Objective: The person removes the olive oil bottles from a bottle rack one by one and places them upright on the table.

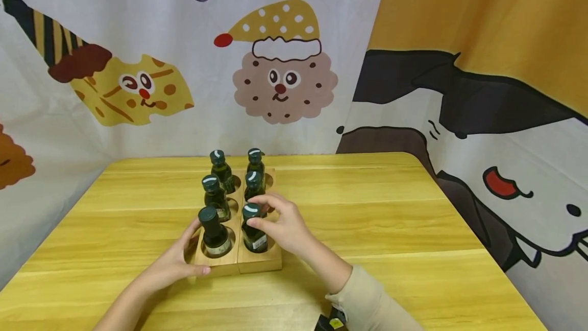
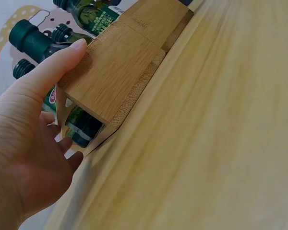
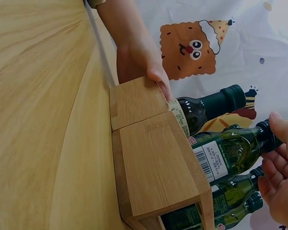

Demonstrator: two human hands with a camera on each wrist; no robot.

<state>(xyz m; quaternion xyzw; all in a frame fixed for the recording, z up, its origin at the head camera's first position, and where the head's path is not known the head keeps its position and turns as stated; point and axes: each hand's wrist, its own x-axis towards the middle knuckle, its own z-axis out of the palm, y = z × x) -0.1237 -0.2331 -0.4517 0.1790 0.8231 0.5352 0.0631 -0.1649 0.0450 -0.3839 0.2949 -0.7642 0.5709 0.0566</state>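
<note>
A wooden rack [image 1: 260,265], made of two blocks side by side, holds several small dark green glass bottles upright in round holes. My left hand [image 1: 171,265] grips the rack's near left corner, its thumb [image 2: 69,55] at the front and its fingers along the side. At the near right hole, my right hand [image 1: 288,225] pinches the capped top of a green bottle [image 3: 230,151] between thumb and fingers. That bottle's barcode label faces me, and its base sits inside the hole. Beside it on the left stands a darker bottle [image 1: 213,231] with a long dark cap.
Behind the front pair stand more green bottles [image 1: 216,198] in two rows. The rack sits on a wood-grain table [image 1: 367,208]. A curtain [image 1: 285,137] with cartoon prints hangs at the far edge. A small black object [image 1: 328,322] lies near my right sleeve.
</note>
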